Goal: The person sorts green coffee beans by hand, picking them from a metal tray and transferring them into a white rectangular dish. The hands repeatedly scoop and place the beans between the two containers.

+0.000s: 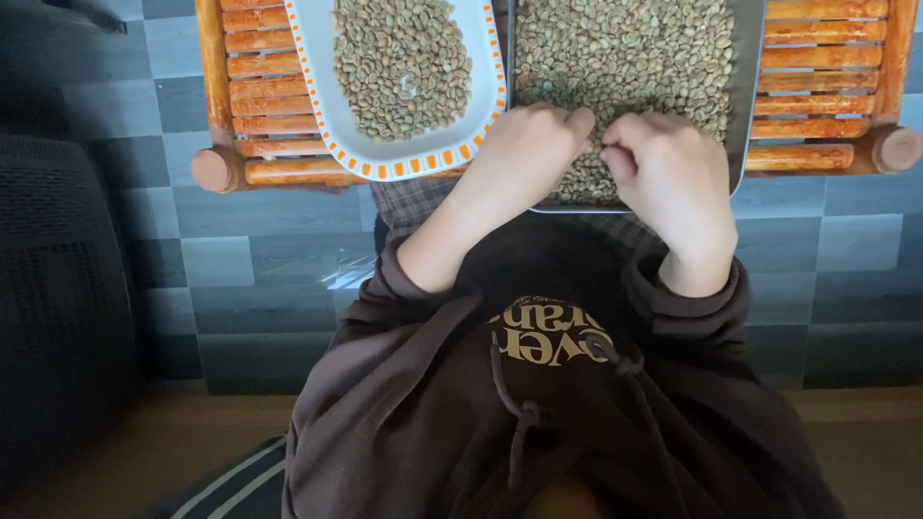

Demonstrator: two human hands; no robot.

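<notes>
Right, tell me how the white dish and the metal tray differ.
The white dish has an orange-dashed rim; the metal tray is plain grey. The dish lies tilted on the slatted table; the tray sits square to it. The beans in the dish form a small heap with bare white around it; the tray is covered with them. Both hands, left and right, work at the tray; the dish is untouched. Both hold pale green beans.

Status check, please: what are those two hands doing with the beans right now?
Left hand and right hand both curled over the metal tray, fingertips in the green beans. Grip unclear. White dish of beans beside. Nothing blocking.
</notes>
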